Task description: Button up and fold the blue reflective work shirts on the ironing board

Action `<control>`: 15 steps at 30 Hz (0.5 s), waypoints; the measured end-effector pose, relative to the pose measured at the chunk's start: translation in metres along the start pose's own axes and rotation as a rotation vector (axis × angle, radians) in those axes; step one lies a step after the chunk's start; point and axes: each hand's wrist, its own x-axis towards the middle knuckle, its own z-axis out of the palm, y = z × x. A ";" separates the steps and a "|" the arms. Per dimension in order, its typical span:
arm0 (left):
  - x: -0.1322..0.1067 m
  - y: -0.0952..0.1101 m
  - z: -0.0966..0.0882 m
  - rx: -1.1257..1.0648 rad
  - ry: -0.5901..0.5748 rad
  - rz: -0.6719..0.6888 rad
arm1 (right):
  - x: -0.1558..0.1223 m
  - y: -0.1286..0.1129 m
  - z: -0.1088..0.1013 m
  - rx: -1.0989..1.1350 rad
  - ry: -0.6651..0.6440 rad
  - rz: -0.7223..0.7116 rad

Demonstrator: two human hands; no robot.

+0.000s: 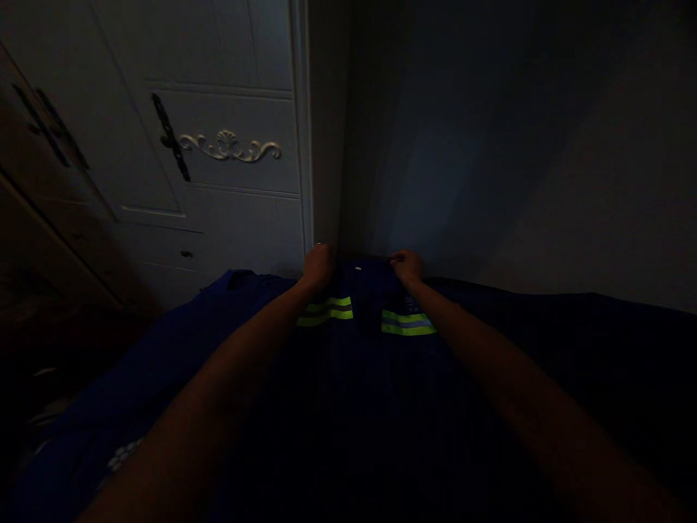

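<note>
- Head view, right hand (409,269): thumb and forefinger are pressed together, pinching the upper edge of the dark blue garment (364,356). I judge that gripping only the edge leaves the cloth below undisturbed.
- Head view, left hand (319,266): my fingers are curled inward at the opposite side of the same edge. Their tips are hidden, so I cannot tell whether they pinch cloth.
- Garment position: between my two sets of fingers and below them, toward my body. Holding points on both sides of the small white label (358,269) probably keep the top edge level.
- Reflective bands: the left band (325,311) lies just below my left fingers, the right band (409,324) just below my right. Both face up, presumably because the garment is laid flat.
- Surroundings: the pale cabinet (245,225) stands beyond and left of my left fingers; the wall (490,181) rises beyond my right. The lower area is too dark to read.
</note>
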 end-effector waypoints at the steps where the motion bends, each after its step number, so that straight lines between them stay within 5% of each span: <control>1: 0.003 0.003 0.003 0.002 0.004 0.006 | -0.002 0.000 0.003 0.002 0.017 0.001; 6: 0.012 0.007 0.022 0.010 -0.109 -0.012 | -0.018 -0.005 0.006 0.002 0.007 -0.045; 9: 0.006 -0.001 0.025 0.000 -0.176 -0.010 | -0.041 -0.010 -0.006 -0.026 -0.040 -0.273; 12: -0.014 -0.006 0.014 -0.014 -0.109 0.037 | -0.081 -0.014 -0.020 -0.076 -0.111 -0.536; 15: -0.052 -0.003 -0.001 -0.020 0.003 0.161 | -0.128 -0.013 -0.027 -0.108 -0.226 -0.656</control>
